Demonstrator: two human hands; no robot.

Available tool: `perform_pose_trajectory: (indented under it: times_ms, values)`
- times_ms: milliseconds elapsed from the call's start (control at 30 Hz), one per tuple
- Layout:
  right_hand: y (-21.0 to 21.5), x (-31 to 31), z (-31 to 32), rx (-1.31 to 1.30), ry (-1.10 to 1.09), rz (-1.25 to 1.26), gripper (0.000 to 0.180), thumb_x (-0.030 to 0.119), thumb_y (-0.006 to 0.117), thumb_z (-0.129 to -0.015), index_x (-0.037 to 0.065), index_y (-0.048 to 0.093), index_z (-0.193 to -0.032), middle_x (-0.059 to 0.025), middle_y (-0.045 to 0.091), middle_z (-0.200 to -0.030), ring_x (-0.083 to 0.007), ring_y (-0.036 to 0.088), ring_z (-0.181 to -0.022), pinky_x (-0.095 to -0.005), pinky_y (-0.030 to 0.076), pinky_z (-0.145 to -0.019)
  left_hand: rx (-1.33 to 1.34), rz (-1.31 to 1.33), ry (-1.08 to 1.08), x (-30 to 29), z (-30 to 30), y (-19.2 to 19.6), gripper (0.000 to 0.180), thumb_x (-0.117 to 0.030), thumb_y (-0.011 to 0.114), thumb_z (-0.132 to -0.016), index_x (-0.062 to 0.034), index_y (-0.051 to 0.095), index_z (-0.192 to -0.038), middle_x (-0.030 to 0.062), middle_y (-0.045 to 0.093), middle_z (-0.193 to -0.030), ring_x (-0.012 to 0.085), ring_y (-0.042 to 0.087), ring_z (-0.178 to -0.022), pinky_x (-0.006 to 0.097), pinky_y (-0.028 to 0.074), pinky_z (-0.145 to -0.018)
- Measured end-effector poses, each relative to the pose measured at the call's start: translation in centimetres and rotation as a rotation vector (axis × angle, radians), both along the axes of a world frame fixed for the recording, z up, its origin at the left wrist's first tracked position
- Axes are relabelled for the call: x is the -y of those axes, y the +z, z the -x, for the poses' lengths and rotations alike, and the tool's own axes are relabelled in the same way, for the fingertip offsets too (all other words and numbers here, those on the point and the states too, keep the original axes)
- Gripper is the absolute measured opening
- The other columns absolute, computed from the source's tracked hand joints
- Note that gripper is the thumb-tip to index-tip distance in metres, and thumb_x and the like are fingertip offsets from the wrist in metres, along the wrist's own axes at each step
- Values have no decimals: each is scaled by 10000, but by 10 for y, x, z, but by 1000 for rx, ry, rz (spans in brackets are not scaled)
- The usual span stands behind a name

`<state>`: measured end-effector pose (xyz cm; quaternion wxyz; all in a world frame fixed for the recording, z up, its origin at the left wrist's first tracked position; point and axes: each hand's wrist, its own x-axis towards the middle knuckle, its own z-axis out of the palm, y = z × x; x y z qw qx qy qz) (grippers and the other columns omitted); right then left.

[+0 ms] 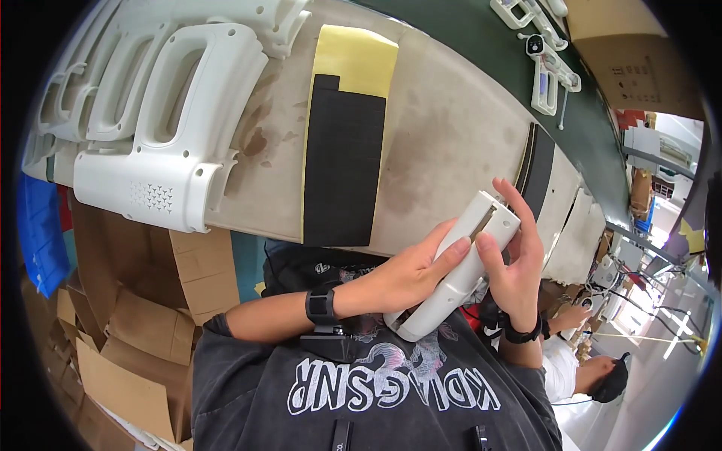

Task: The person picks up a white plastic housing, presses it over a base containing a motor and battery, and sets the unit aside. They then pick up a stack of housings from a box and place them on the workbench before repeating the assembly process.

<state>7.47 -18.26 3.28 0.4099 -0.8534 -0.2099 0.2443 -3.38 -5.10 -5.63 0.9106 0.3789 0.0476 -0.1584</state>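
Observation:
A white plastic housing shell [444, 301] is held tilted in front of my chest, its open side partly showing. My left hand [406, 274] wraps round its middle, thumb lying along the edge. My right hand [517, 263] grips the upper end, with the thumb pressed on the near side and the fingers stretched behind it. What lies under the thumbs is too small to tell. On the table beyond, a sheet of black foam strips [344, 161] sits on yellow backing paper [353, 60]; part of the yellow is bare at the top.
Several white handled shells [177, 128] lie at the table's left. More dark strips [535, 169] rest to the right on the stained table [444, 113]. White device parts [553, 68] lie on the green surface beyond. Open cardboard boxes [135, 361] stand lower left. Another person [579, 368] works at right.

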Motion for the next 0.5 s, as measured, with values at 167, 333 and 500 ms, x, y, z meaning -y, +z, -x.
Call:
perform_pose_trajectory:
  times_ms: [167, 333, 500]
  values:
    - [-4, 6, -4, 33, 35, -26, 639, 87, 710, -894, -29, 475, -1477, -187, 553, -1449, -218, 620, -1214, -346, 532, -978, -21, 13, 19, 4, 1, -2, 662, -521, 342, -1117, -71, 271, -1597, 175, 612, -1299, 213, 631, -1122, 350, 505, -957]
    - [-1, 4, -5, -39, 28, -29, 619, 80, 709, -884, -19, 502, -1460, -178, 574, -1422, -230, 619, -1226, -361, 537, -986, -17, 25, 28, 4, 2, -2, 671, -524, 343, -1116, -69, 261, -1602, 171, 598, -1324, 209, 620, -1145, 352, 500, -967]
    - [0, 7, -2, -36, 23, -18, 642, 104, 710, -885, -14, 487, -1474, -174, 572, -1427, -239, 616, -1238, -360, 540, -984, -14, 47, 115, 10, 3, -8, 672, -517, 355, -1116, -76, 248, -1612, 153, 585, -1340, 192, 610, -1140, 345, 500, -964]
